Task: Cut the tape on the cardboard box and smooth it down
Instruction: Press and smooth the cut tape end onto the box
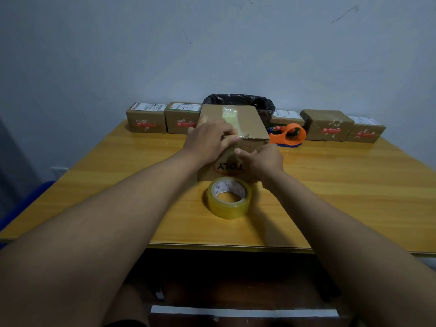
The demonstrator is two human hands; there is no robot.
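Note:
A brown cardboard box point(250, 119) stands mid-table, with a strip of clear tape point(230, 120) running over its top and down the near side, which bears red upside-down lettering. My left hand point(207, 140) lies on the near top edge, fingers pressed on the tape at the fold. My right hand point(262, 164) is against the front face, thumb touching the tape below the edge. A roll of clear tape point(228, 197) lies flat on the table just in front of the box.
An orange tape dispenser point(289, 134) sits right of the box. Several small labelled cartons point(146, 120) line the far edge of the wooden table point(342, 190), with a black-lined bin point(238, 100) behind the box against the wall.

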